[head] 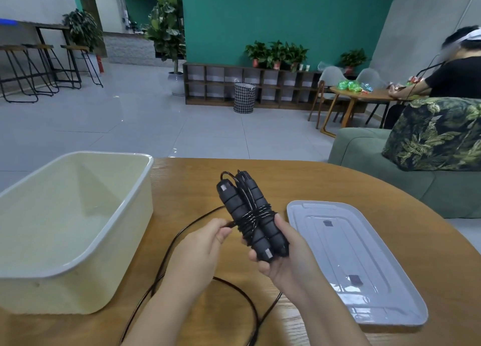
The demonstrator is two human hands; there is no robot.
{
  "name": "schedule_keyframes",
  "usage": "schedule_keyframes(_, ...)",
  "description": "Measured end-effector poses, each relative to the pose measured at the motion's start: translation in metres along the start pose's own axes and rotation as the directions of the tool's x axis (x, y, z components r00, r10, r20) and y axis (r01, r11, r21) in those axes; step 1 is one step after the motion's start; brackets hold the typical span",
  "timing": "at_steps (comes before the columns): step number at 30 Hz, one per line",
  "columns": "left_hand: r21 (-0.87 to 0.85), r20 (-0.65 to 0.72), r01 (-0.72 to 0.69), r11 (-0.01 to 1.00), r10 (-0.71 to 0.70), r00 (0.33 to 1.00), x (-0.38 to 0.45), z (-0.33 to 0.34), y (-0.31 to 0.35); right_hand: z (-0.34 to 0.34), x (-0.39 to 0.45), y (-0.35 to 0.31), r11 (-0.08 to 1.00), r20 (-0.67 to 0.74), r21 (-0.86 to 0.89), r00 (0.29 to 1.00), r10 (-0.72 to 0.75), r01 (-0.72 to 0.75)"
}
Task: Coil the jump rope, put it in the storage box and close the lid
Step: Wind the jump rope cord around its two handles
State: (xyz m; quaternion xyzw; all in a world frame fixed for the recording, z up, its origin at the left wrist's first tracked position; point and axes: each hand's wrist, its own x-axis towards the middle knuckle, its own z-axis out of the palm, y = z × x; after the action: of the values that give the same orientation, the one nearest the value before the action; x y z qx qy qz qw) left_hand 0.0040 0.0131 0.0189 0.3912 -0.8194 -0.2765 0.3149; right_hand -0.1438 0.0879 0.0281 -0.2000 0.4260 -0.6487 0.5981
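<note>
**Jump rope half-coiled, box open, lid off**

Both black handles [250, 213] of the jump rope [253, 216] held together, upright, above the middle of the wooden desk [325, 187]. Several turns of cord already wound round the handles at mid-height. Right hand [282, 252] curled under and round the lower ends of the handles, thumb up along the right side, fingers wrapped beneath. Left hand [201, 244] just left of the bundle, pinched on the cord right where it left the wraps, fingers curled. Rest of the cord [242, 291] loose: trailed from the left hand down across the desk in a wide loop beneath both forearms, running off the near edge.

Cream storage box [125, 241] on the desk at left, open, nothing seen inside. Clear lid [364, 267] flat on the desk at right, just beside the right hand, well apart from the box.

Behind: grey tiled floor [156, 119], green sofa [364, 147] with leaf-print cushion [437, 132], another person [453, 77] seated at a round table [364, 94], low shelf [260, 85] with potted plants [276, 52], checked basket [244, 97].
</note>
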Motion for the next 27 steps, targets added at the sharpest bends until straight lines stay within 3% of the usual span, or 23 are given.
schedule_keyframes(5,-0.245,0.094,0.018,0.969,0.005,0.996,0.002,-0.005,0.005,0.002,-0.002,-0.001,0.995,0.079,0.058,0.994,0.076,-0.08)
schedule_keyframes(9,-0.335,-0.034,0.027,0.942,-0.04,0.999,0.002,-0.005,0.002,0.007,0.0,0.003,0.992,0.062,-0.05,0.991,0.117,-0.114)
schedule_keyframes(11,-0.341,-0.112,0.033,0.94,-0.075,0.991,0.003,-0.005,0.005,0.008,0.005,0.007,0.977,-0.047,-0.211,0.999,0.025,-0.035)
schedule_keyframes(14,-0.306,-0.19,0.022,0.952,-0.084,0.978,0.003,-0.006,0.009,0.007,0.008,0.007,0.868,-0.204,-0.467,0.933,-0.295,0.172)
schedule_keyframes(16,-0.258,-0.207,0.005,0.966,-0.06,0.976,0.002,-0.006,0.01,0.007,0.006,0.004,0.734,-0.18,-0.616,0.855,-0.487,0.288)
schedule_keyframes(18,-0.236,-0.224,-0.001,0.972,-0.054,0.973,0.001,-0.004,0.011,0.009,0.002,0.002,0.662,-0.126,-0.671,0.828,-0.547,0.335)
schedule_keyframes(23,-0.212,-0.284,0.008,0.977,-0.069,0.956,0.001,-0.007,0.011,0.01,0.003,0.005,0.675,-0.013,-0.676,0.912,-0.41,0.294)
schedule_keyframes(27,-0.184,-0.24,0.025,0.983,-0.07,0.968,0.001,-0.008,0.009,0.014,0.003,0.003,0.457,0.125,-0.836,0.916,-0.381,0.304)
